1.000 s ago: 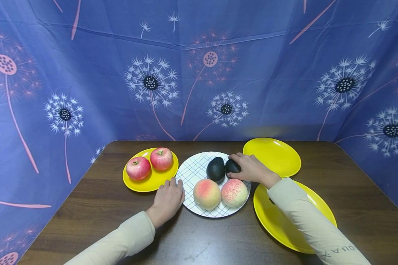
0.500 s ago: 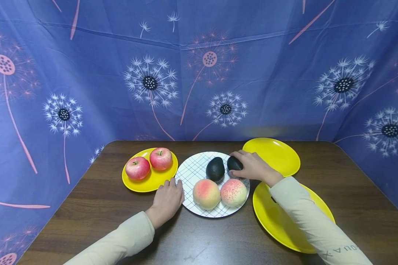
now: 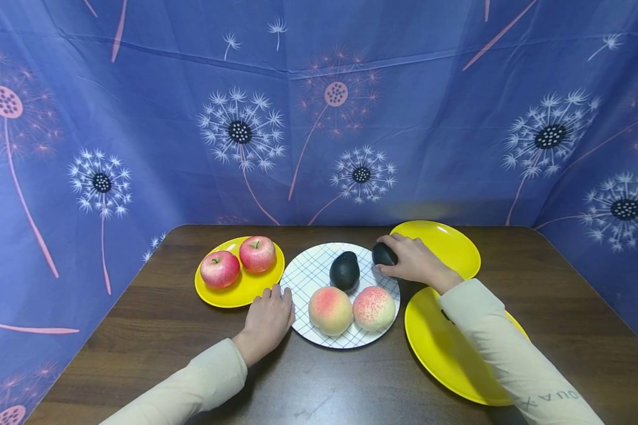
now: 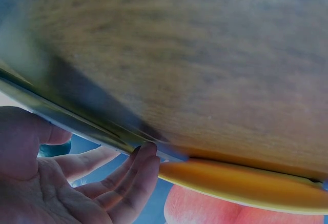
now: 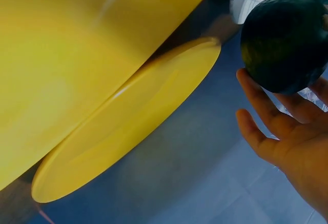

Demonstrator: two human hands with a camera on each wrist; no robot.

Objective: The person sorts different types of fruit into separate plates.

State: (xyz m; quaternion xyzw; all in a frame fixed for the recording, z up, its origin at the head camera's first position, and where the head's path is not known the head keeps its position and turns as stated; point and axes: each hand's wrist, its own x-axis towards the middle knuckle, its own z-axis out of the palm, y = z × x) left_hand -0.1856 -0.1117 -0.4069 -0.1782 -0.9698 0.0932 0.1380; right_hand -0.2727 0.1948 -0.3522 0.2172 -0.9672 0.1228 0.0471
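My right hand (image 3: 417,261) grips a dark avocado (image 3: 384,254) by its sides, over the right edge of the white checked plate (image 3: 304,274). In the right wrist view the fingers lie against the avocado (image 5: 282,44). Another avocado (image 3: 344,271) stays on the plate, behind a blushed peach (image 3: 331,311) and a speckled peach (image 3: 374,309). My left hand (image 3: 268,321) touches the plate's left rim with fairly straight fingers. Seen from the left wrist, its fingertips and thumb (image 4: 54,134) meet the rim at separate spots.
Two red apples (image 3: 220,270) sit on a small yellow plate (image 3: 244,295) at the left. A yellow plate (image 3: 452,239) stands at the back right, just beyond my right hand. A larger yellow plate (image 3: 436,360) lies under my right forearm. A patterned blue cloth (image 3: 430,118) hangs behind the table.
My right hand has drawn the gripped avocado away from the other one, rightward and slightly back toward the rear yellow plate. The left hand has stayed at the plate's rim.
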